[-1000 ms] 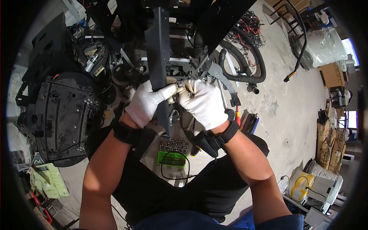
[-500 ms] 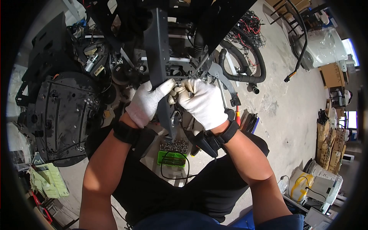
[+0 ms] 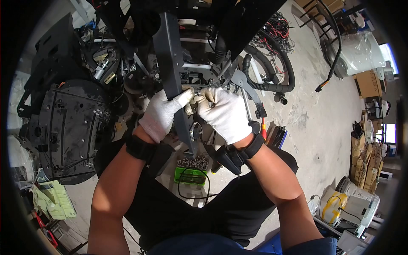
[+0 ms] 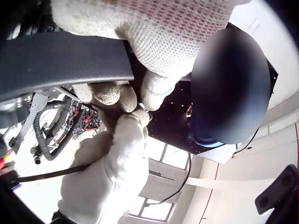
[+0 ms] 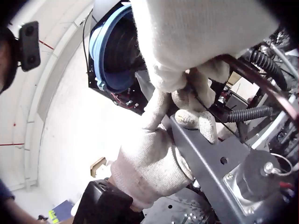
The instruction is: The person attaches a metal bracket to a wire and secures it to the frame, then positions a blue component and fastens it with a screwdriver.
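Observation:
A long black metal bar [image 3: 169, 59] stands in front of the person, and the white-gloved left hand [image 3: 160, 114] grips it, fingers passing behind it. The gloved right hand [image 3: 225, 112] is just right of the bar, its fingers curled and meeting the left thumb and fingertips. Between the fingertips a small metal piece [image 4: 142, 107] shows, pinched by the right hand [image 4: 112, 163]; its exact form is mostly hidden. In the right wrist view the left hand [image 5: 149, 163] holds the bar's end [image 5: 201, 158], which carries a round black capped connector [image 5: 257, 175].
A green box [image 3: 190, 177] and a heap of bolts [image 3: 193, 162] lie between the legs. At left is a black plate [image 3: 72, 131]; at right are corrugated hoses [image 3: 284, 72], tangled wires [image 3: 276, 32] and a red-and-yellow tool handle [image 3: 264, 127]. A machine frame stands ahead.
The bar has tilted, its upper end shifting left and its lower end right. The left thumb has drawn back slightly from the right fingertips; the right hand has hardly moved.

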Demonstrator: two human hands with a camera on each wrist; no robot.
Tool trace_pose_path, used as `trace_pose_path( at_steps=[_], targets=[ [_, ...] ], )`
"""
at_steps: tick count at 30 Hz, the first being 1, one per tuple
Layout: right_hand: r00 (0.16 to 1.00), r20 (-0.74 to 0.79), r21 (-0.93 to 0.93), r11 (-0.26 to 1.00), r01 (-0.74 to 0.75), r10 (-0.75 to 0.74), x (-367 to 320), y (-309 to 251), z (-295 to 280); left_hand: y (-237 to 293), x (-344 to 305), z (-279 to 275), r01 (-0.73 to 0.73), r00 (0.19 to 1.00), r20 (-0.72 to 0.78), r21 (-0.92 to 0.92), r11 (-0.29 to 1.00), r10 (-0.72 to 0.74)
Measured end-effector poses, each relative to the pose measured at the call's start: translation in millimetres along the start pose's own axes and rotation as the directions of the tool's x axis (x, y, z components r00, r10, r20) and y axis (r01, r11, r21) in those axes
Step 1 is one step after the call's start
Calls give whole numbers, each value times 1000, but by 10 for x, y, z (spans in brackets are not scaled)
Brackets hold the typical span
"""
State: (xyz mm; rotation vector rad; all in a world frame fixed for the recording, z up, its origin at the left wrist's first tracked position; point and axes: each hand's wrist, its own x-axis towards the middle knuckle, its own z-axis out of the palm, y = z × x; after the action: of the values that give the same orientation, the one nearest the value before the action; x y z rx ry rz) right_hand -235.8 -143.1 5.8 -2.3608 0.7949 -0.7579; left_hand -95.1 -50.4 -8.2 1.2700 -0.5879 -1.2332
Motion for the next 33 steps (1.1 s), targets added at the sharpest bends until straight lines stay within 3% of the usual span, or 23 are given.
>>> trace_pose_path(
  at_steps=[2, 6, 12, 14, 18, 24, 27, 33],
  targets=[
    [997, 29, 66, 995, -73, 71, 5, -22, -13, 40, -15, 12, 10, 1000, 15, 4, 1000, -10],
    [1000, -16, 49, 999, -22, 23, -9, 28, 34, 27, -19, -27, 13, 991, 130, -9, 1000, -11],
    [999, -27, 46, 999, -21, 23, -3, 3, 20, 102, -46, 14, 66, 997, 27, 23, 998, -67],
    [995, -79, 15, 998, 60, -58, -10, 25, 36, 85, -53, 13, 44, 998, 33, 39, 998, -45],
    [998, -46, 3, 999, 34, -34, -12, -5, 8, 18, -15, 7, 28, 999, 18, 12, 1000, -28],
    [993, -85, 143, 987, -69, 81, 1, 38, -6, 35, -4, -59, -12, 997, -71, -110, 994, 4],
    [964, 31, 192, 945, -265, 264, 46, 3, -94, 165, -47, -129, 53, 988, -128, -255, 965, -88],
    [892, 183, 277, 848, -451, 414, 67, 250, 85, 376, -129, -375, -75, 979, -203, -327, 942, 8]
  ],
)
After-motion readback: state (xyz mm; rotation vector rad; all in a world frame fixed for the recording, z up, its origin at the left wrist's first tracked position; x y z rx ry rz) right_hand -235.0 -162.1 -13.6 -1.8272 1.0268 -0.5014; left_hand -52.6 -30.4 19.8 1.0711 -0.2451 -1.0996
